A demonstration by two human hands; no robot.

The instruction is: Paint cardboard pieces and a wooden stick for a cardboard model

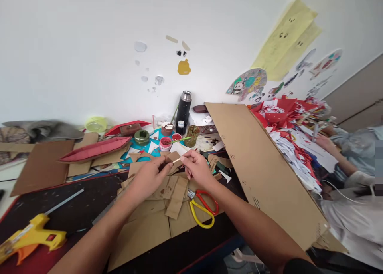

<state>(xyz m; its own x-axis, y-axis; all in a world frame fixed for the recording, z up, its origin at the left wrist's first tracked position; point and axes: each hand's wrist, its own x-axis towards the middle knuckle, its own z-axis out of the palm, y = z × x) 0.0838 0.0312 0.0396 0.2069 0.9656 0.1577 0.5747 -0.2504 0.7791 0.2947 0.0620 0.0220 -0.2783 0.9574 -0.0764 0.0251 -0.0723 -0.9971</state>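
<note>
My left hand (152,175) is closed, its thumb and fingers pinching a small brown piece of cardboard (173,155). A short pale stick (176,160) crosses in front of that piece, its right end pinched in the fingertips of my right hand (198,169). Whether the stick touches the cardboard I cannot tell. Under both hands lie cut cardboard strips (177,198) on a larger cardboard sheet (143,234). Scissors (204,208) with one red and one yellow handle rest below my right hand.
A yellow glue gun (36,236) lies at lower left. Paint jars (165,143), a green jar (142,137) and a black thermos (183,112) stand near the wall. A long cardboard panel (254,162) leans at right. Beyond it, another person's hand (326,143) is among papers.
</note>
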